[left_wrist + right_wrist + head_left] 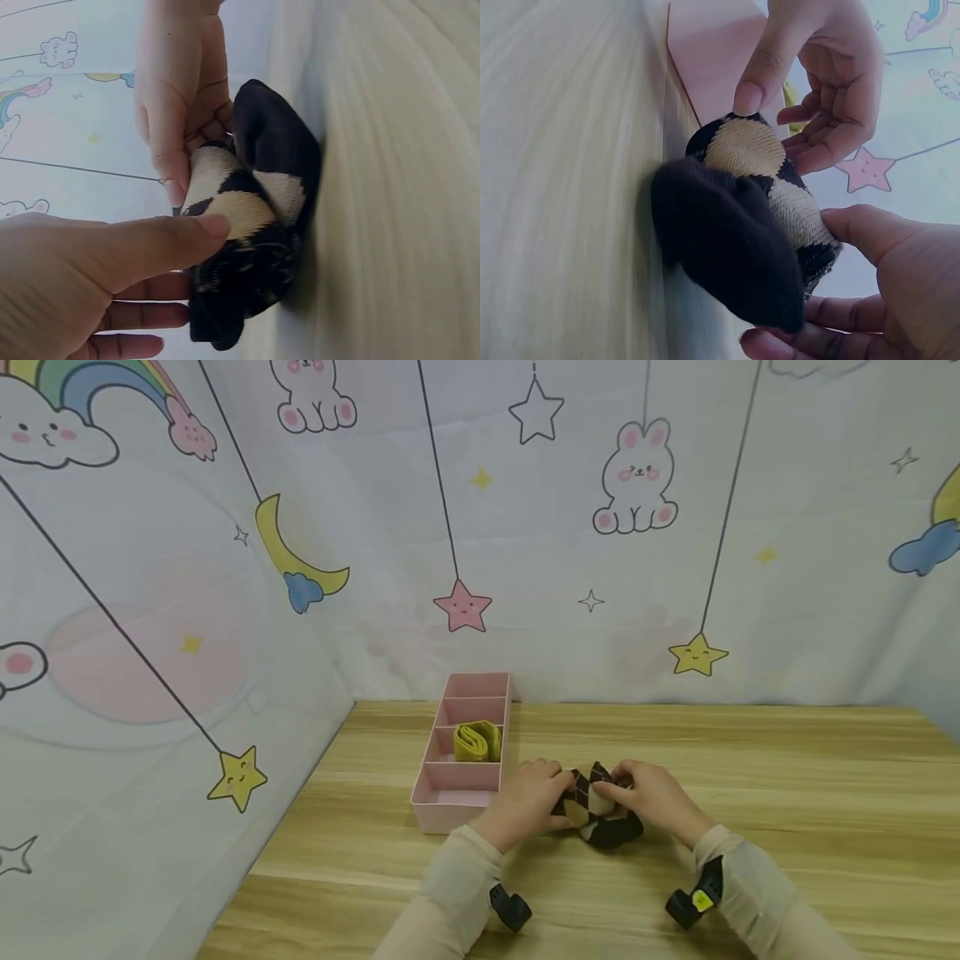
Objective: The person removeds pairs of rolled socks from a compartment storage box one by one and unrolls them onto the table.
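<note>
Both hands hold a folded pair of argyle socks (597, 807), black, tan and cream, low over the wooden table. My left hand (527, 802) pinches one end, its thumb lying across the patterned knit (236, 214) in the left wrist view. The other end sits between the thumb and fingers of my right hand (663, 795). A plain black toe part (727, 240) hangs out below the patterned fold in the right wrist view. Parts of the socks are hidden behind the fingers.
Left of the socks stands a pink divided box (450, 818) with a row of compartments. A rolled yellow-green cloth item (477, 742) sits in the second compartment from the front. The wooden table (787, 777) meets a cartoon-printed curtain (555, 652) at the back and left.
</note>
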The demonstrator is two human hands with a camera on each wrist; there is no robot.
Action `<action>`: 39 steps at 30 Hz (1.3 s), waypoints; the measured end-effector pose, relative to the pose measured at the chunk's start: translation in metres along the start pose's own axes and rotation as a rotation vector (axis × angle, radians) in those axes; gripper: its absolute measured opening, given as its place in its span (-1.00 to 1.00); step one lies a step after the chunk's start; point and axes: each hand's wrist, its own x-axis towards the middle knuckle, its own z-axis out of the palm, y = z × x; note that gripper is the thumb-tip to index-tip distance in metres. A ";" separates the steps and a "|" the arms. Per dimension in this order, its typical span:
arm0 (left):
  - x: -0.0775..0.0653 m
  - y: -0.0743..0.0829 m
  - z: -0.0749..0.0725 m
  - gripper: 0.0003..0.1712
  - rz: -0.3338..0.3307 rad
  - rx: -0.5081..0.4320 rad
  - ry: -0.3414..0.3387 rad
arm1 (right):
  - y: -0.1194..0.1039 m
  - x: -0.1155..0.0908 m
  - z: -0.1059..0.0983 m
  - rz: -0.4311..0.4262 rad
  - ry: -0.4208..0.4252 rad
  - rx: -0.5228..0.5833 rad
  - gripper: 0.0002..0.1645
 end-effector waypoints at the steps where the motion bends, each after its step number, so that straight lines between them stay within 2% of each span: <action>1: 0.000 0.000 0.001 -0.56 -0.003 0.004 0.008 | 0.001 0.000 0.000 0.001 -0.007 -0.006 -0.50; 8: 0.002 0.002 0.011 -0.58 -0.024 -0.029 0.020 | 0.008 0.002 0.000 0.024 -0.020 -0.049 -0.44; 11: 0.002 0.002 0.013 -0.60 -0.026 -0.031 0.033 | 0.012 0.003 0.002 0.001 0.000 -0.042 -0.43; 15: 0.002 0.002 0.015 -0.63 -0.029 -0.035 0.047 | 0.017 0.005 0.005 -0.073 0.054 -0.019 -0.47; 20: 0.001 0.002 0.016 -0.67 -0.021 -0.053 0.054 | 0.021 0.004 0.011 -0.212 0.139 -0.021 -0.66; 23: 0.000 0.002 0.017 -0.68 -0.016 -0.064 0.060 | 0.024 0.004 0.014 -0.291 0.160 -0.029 -0.73; 26: 0.000 0.002 0.019 -0.65 -0.013 -0.075 0.056 | 0.027 0.002 0.014 -0.322 0.143 -0.028 -0.69; 32: 0.001 0.001 0.022 -0.50 -0.004 -0.058 0.027 | 0.031 -0.001 0.014 -0.331 0.090 -0.068 -0.53; 39: 0.003 -0.002 0.020 -0.47 -0.003 -0.023 0.021 | 0.028 -0.001 0.015 -0.363 0.073 -0.111 -0.46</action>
